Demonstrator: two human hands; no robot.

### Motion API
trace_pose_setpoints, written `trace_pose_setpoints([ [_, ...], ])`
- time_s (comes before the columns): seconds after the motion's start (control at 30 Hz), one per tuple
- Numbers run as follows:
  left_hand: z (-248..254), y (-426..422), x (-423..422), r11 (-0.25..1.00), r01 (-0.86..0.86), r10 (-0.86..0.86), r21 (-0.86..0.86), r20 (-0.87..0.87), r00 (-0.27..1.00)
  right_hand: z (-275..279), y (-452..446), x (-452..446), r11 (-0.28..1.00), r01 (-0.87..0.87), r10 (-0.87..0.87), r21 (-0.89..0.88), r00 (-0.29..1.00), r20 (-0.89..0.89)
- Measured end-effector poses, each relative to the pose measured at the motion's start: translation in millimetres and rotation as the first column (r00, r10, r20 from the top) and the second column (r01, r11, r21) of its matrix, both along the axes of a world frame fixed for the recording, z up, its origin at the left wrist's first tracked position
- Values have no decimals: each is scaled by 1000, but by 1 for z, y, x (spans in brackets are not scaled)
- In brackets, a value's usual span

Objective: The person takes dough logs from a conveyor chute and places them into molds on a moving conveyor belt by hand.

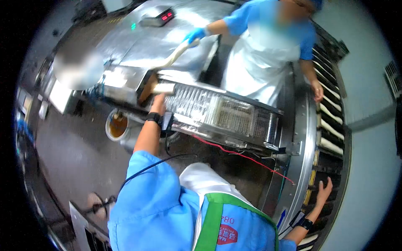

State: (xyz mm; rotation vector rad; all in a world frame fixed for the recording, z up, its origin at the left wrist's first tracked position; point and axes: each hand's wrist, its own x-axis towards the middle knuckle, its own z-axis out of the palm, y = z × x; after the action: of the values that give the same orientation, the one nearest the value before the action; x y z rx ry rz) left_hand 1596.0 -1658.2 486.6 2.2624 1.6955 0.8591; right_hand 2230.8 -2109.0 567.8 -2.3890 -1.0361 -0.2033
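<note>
My left hand (158, 103), blurred, reaches to the left end of a metal mesh conveyor (197, 100). Just above its fingers is a short, pale, rounded piece (163, 88); whether I grip it or only touch it cannot be made out. A brown panel (146, 87) stands beside that hand. Off to the right, my right hand (324, 191) is open, fingers apart, over a row of dark trays. Long pale dough strips (331, 124) lie in the trays farther up. Both of my wrists carry dark bands.
Across the conveyor, a co-worker's blue-gloved hand (194, 36) holds a long dough strip (178, 53) over a steel table (138, 46). A scale (158, 16) with red digits stands there. A bucket (118, 125) with brownish liquid is on the floor. A red cable (234, 154) hangs below the conveyor.
</note>
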Motion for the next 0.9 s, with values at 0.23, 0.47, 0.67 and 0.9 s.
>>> trace_pose_setpoints([
  [0.23,-53,119,28,852,4,481,-523,787,386,13,4,-99,991,89,-101,-99,986,-129],
  [0.47,-59,111,56,846,-33,519,-533,807,281,-12,-38,-113,973,185,-207,-137,962,-176],
  [0.67,-42,85,62,860,122,440,-495,842,313,-28,-50,-113,969,190,-229,-158,933,-277],
  [0.9,19,15,59,836,241,381,-493,837,394,-25,-98,-110,946,266,-315,-185,889,-332],
])
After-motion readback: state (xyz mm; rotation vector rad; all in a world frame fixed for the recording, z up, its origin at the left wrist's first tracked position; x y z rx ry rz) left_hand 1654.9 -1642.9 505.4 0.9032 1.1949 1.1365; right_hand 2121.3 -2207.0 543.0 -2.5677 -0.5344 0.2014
